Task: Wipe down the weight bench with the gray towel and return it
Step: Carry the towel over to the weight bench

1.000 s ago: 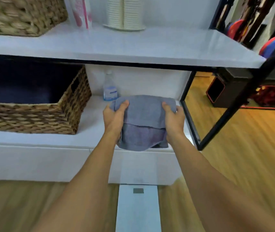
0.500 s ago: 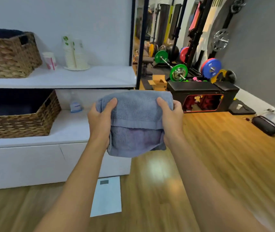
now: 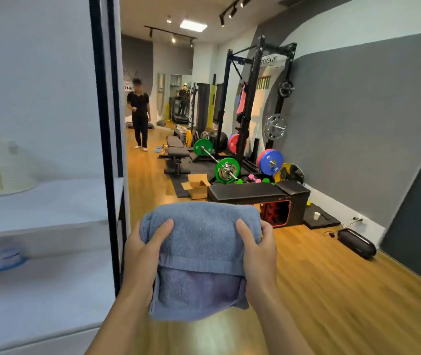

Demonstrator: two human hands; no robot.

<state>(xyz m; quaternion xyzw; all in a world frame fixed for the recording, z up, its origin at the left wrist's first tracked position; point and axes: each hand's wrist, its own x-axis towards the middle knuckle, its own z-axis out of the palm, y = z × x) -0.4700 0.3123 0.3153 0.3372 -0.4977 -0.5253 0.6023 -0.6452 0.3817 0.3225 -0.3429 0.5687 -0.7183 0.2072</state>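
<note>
Swinging right since a second ago, we are turning away from the white shelf unit [image 3: 38, 206], where the gray towel [image 3: 199, 252] was sitting, and are now facing the gym floor with the towel lifted clear. From the head view, we are judging that the folded bundle could be coming undone as we walk: its lower layers are hanging loose below our grip and might be dropping open toward the floor. The cardboard box [image 3: 196, 187] and the barbell [image 3: 226, 170] are lying just beside the black padded bench [image 3: 245, 192], so our feet could be catching on them while the towel is blocking our view downward. Our left hand [image 3: 140, 254] is gripping the towel's left edge and our right hand [image 3: 258, 254] its right edge, thumbs lying on top, fingers hidden underneath; the towel is hanging in the air between them, well apart from the bench.
</note>
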